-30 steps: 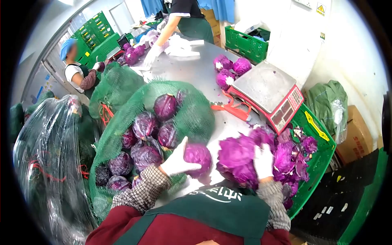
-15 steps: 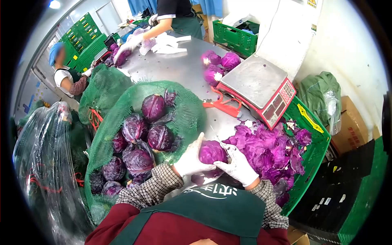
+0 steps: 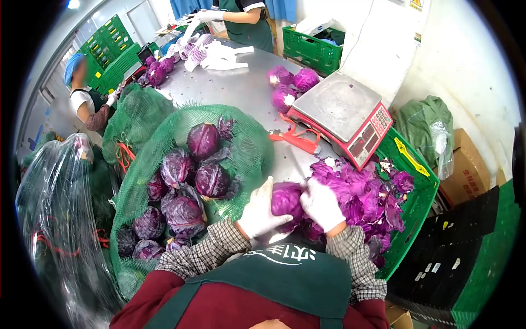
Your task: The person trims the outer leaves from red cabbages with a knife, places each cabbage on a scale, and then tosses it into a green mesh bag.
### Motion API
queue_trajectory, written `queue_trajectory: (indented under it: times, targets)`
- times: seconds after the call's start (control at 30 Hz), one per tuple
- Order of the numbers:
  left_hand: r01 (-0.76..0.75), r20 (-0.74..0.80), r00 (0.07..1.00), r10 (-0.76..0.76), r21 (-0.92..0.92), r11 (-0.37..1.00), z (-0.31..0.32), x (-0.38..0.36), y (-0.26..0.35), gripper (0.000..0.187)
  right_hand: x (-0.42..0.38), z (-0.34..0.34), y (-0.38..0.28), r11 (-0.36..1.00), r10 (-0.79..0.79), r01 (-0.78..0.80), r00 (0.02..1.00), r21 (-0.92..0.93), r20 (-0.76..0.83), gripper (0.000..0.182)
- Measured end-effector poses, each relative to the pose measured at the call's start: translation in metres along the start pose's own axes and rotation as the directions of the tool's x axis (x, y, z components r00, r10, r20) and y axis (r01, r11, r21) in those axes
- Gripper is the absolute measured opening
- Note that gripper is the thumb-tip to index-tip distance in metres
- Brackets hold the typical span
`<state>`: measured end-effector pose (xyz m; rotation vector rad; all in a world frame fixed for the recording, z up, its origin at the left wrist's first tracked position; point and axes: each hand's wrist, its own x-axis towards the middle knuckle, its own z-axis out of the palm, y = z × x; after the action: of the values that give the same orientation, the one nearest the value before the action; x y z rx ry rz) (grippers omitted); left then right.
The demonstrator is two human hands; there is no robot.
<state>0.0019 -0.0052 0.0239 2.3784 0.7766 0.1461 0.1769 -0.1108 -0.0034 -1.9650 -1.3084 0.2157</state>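
A peeled red cabbage (image 3: 286, 199) is held at the table's near edge. My left hand (image 3: 262, 213), in a white glove, is closed around the cabbage's left side, its thumb across the front. My right hand (image 3: 323, 205), also gloved and slightly blurred, is curled into a fist against the cabbage's right side. A slim knife showed in that hand a moment ago; its blade is now hidden. Loose purple cabbage leaves (image 3: 356, 197) are heaped just right of it. Left of my hands, a green mesh bag (image 3: 249, 131) lies open with several unpeeled red cabbages (image 3: 183, 214) in it.
A red scale (image 3: 339, 109) stands beyond the leaves, an orange-red peeler-like tool (image 3: 298, 140) beside it. Three peeled cabbages (image 3: 285, 97) sit behind. A green crate (image 3: 408, 233) holds leaves at right. Across the steel table (image 3: 219, 90), a co-worker (image 3: 246, 27) handles white foam nets; another person stands left.
My right hand has turned into a fist beside the cabbage, and the knife blade no longer shows. The co-worker across the table has drawn back, lifting a white net.
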Motion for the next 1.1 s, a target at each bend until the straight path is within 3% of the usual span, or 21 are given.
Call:
queue_trajectory:
  times: [0.07,0.13,0.2,0.23,0.27,0.33,0.37,0.4,0.47,0.53,0.6,0.67,0.73,0.77,0.87,0.9,0.93,0.97,1.0,1.07,1.1]
  targets:
    - [-0.203,-0.048,0.978,0.203,-0.002,0.979,0.003,-0.019,-0.007,0.118,0.008,0.001,0.042,0.977,0.161,-0.16,0.987,-0.14,-0.003,0.019]
    - [-0.289,-0.086,0.954,0.288,-0.001,0.957,0.01,-0.036,-0.026,0.121,-0.002,0.004,0.072,0.994,0.096,-0.096,0.995,-0.047,-0.002,0.023]
    - [-0.195,-0.121,0.978,0.167,-0.27,0.943,0.014,-0.048,-0.05,0.122,-0.016,-0.011,0.072,0.98,0.196,-0.193,0.969,0.036,-0.148,0.021]
    - [-0.1,-0.115,0.992,0.043,-0.559,0.823,0.015,-0.052,-0.055,0.122,-0.025,-0.021,0.083,0.983,0.174,-0.182,0.959,-0.017,-0.222,0.02]
    - [-0.02,-0.085,0.993,-0.077,-0.791,0.611,0.009,-0.052,-0.052,0.121,-0.03,-0.039,0.082,0.948,0.314,-0.316,0.923,0.026,-0.225,0.019]
    - [0.129,0.057,0.97,-0.236,-0.944,0.305,-0.005,-0.041,-0.055,0.09,-0.039,-0.065,0.102,0.846,0.481,-0.526,0.826,-0.094,-0.292,0.031]
    - [0.108,0.042,0.952,-0.304,-0.973,0.204,-0.006,-0.038,-0.05,0.084,-0.039,-0.071,0.098,0.931,0.244,-0.343,0.836,-0.121,-0.492,0.048]
    - [0.081,0.037,0.931,-0.364,-0.991,0.106,-0.005,-0.034,-0.042,0.079,-0.045,-0.084,0.094,0.884,0.322,-0.443,0.809,-0.148,-0.492,0.059]
    - [0.066,-0.031,0.925,-0.378,-0.968,0.242,0.001,-0.029,-0.036,0.075,-0.038,-0.087,0.068,0.975,0.181,-0.224,0.82,-0.013,-0.543,0.062]
    - [0.055,-0.118,0.95,-0.29,-0.85,0.524,0.013,-0.021,-0.051,0.079,-0.029,-0.068,0.026,0.884,0.333,-0.226,0.919,0.409,-0.212,0.066]
    - [0.024,-0.176,0.955,-0.24,-0.758,0.651,0.018,-0.019,-0.05,0.083,-0.024,-0.055,-0.032,0.902,0.145,-0.185,0.981,0.389,0.132,0.069]
    - [0.071,-0.131,0.949,-0.286,-0.797,0.6,0.023,-0.015,-0.058,0.082,-0.033,0.001,-0.032,0.981,-0.005,-0.032,0.981,0.19,0.193,0.069]
    - [0.063,-0.111,0.945,-0.307,-0.86,0.506,0.016,-0.02,-0.047,0.08,-0.039,0.033,-0.032,0.978,-0.009,-0.013,0.994,0.207,0.104,0.07]
    - [0.062,-0.111,0.948,-0.3,-0.857,0.512,0.017,-0.021,-0.051,0.078,-0.038,0.042,-0.03,0.954,-0.106,0.12,0.992,0.274,-0.066,0.052]
    - [0.055,-0.097,0.94,-0.327,-0.903,0.426,0.019,-0.026,-0.055,0.077,-0.041,0.035,-0.012,0.941,-0.003,-0.03,0.995,0.338,0.097,0.029]
    - [0.048,-0.093,0.941,-0.324,-0.914,0.403,0.021,-0.027,-0.055,0.078,-0.038,0.044,-0.003,0.989,-0.032,0.034,0.999,0.145,-0.017,0.015]
    - [0.041,-0.092,0.942,-0.323,-0.923,0.382,0.022,-0.028,-0.057,0.079,-0.037,0.043,0.004,0.954,0.089,-0.081,0.996,0.287,-0.017,0.018]
    - [0.031,-0.095,0.942,-0.322,-0.93,0.365,0.021,-0.03,-0.059,0.08,-0.038,0.05,0.018,0.949,0.088,-0.055,0.992,0.31,-0.095,0.02]
    - [0.039,-0.057,0.947,-0.317,-0.957,0.289,0.016,-0.032,-0.061,0.079,-0.033,0.045,0.023,0.943,0.085,-0.022,0.981,0.333,-0.175,0.022]
    - [0.058,0.015,0.956,-0.295,-0.988,0.14,0.001,-0.038,-0.065,0.077,-0.034,0.001,0.031,0.955,0.229,-0.161,0.933,0.248,-0.277,0.02]
    - [0.115,0.117,0.948,-0.296,-0.993,-0.024,-0.002,-0.042,-0.072,0.079,-0.036,-0.017,0.05,0.957,0.24,-0.158,0.902,0.243,-0.359,0.019]
